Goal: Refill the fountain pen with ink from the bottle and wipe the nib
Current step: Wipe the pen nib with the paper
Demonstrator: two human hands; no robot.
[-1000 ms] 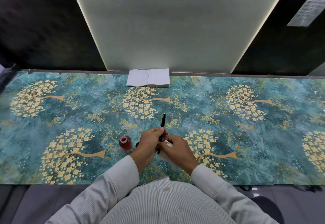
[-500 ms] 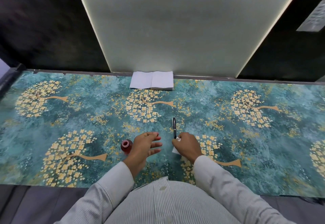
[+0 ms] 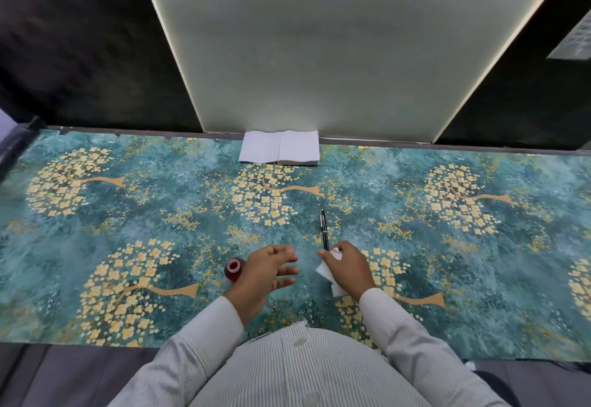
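1 uncapped ink bottle (image 3: 234, 270), left hand (image 3: 267, 270) fingers spread, right hand (image 3: 348, 267) pinching tissue (image 3: 326, 270)

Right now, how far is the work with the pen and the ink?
Near the end, it seems. The pen lies on the table cover, and whether it is filled cannot be seen. The right hand holds a white tissue at the pen's near end. The left hand hovers open beside the ink bottle, which looks uncapped, so closing it probably remains.
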